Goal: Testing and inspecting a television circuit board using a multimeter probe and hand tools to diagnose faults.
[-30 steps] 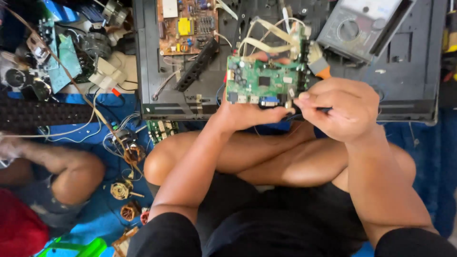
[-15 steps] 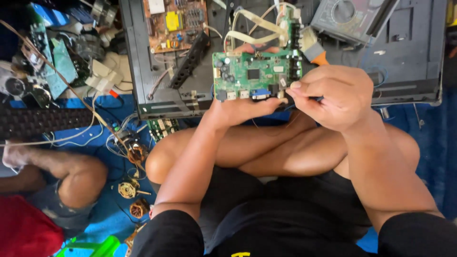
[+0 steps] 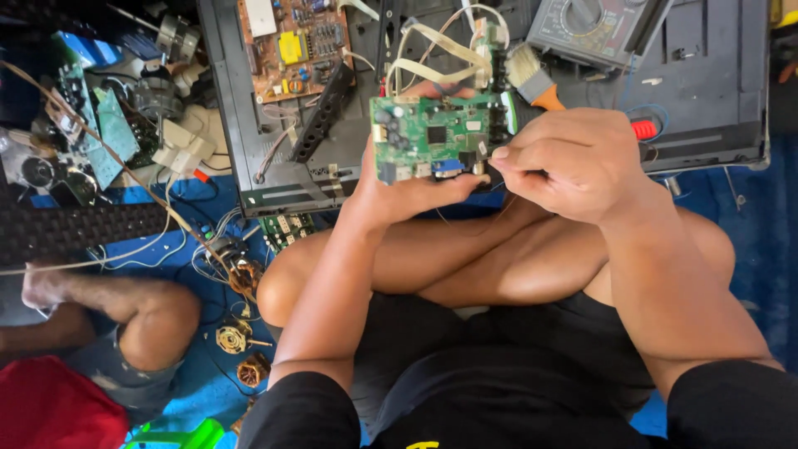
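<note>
My left hand [image 3: 399, 195] holds a green circuit board [image 3: 436, 137] from below, its face turned up over my crossed legs. My right hand [image 3: 573, 162] is closed into a fist at the board's right edge, pinching a thin dark tool whose tip touches the board near the blue connector. A red tool handle [image 3: 644, 130] shows just behind my right hand. Pale flat ribbon cables [image 3: 432, 54] loop above the board.
An opened black flat-screen chassis [image 3: 706, 91] lies ahead, with a brown power board [image 3: 295, 41], a paintbrush [image 3: 532, 79] and a grey multimeter [image 3: 594, 29]. Loose boards, wires and copper coils [image 3: 233, 337] litter the blue mat at left. Another person's leg [image 3: 125, 308] is at lower left.
The view has shifted slightly; both hands with the green board stay together, and my right hand has kept working at the board's right edge.
</note>
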